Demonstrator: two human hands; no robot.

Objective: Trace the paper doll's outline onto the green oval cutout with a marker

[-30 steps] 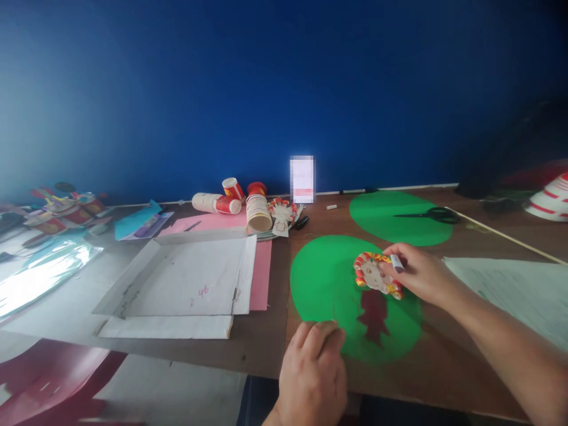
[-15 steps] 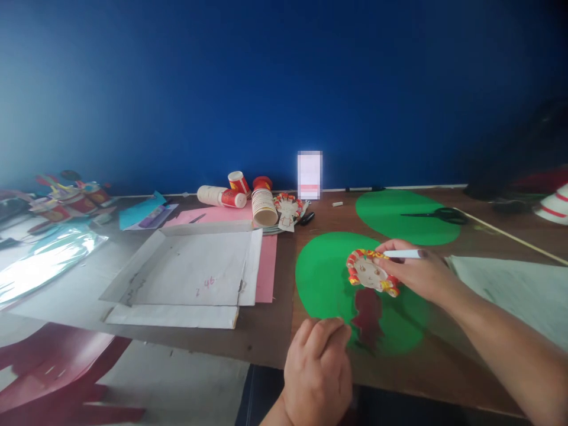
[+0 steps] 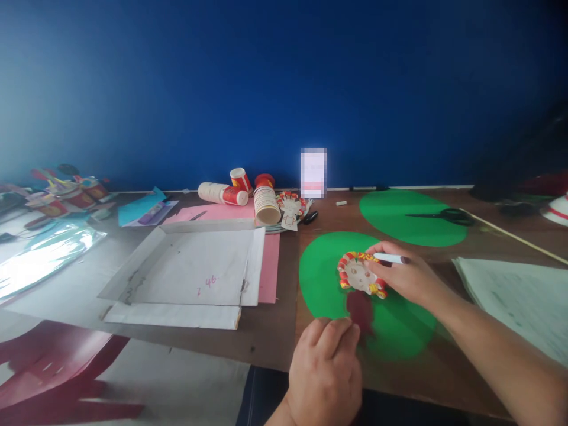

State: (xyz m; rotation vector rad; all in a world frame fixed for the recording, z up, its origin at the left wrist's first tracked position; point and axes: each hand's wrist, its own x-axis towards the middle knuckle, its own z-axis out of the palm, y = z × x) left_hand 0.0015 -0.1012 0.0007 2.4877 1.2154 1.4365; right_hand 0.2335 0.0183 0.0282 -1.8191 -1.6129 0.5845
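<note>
My right hand is closed around a paper face cutout with a red, yellow and white curled rim and a drawn face. A white marker with a dark end lies between the same fingers. Below the face is a blurred dark red piece; I cannot tell whether it is joined to it. My left hand is closed, its fingertips at the edge of the dark red piece, and what they pinch is hidden. Both hands are over a green paper circle on the brown table.
To the left lies a white cardboard tray over pink paper. Behind it are stacked paper cups and another face cutout. Scissors rest on a second green circle. White sheets and a stick lie right.
My right hand has shifted left with the face cutout and marker. The dark red piece has also moved left, nearer my left fingertips, and my left hand appears slightly further right.
</note>
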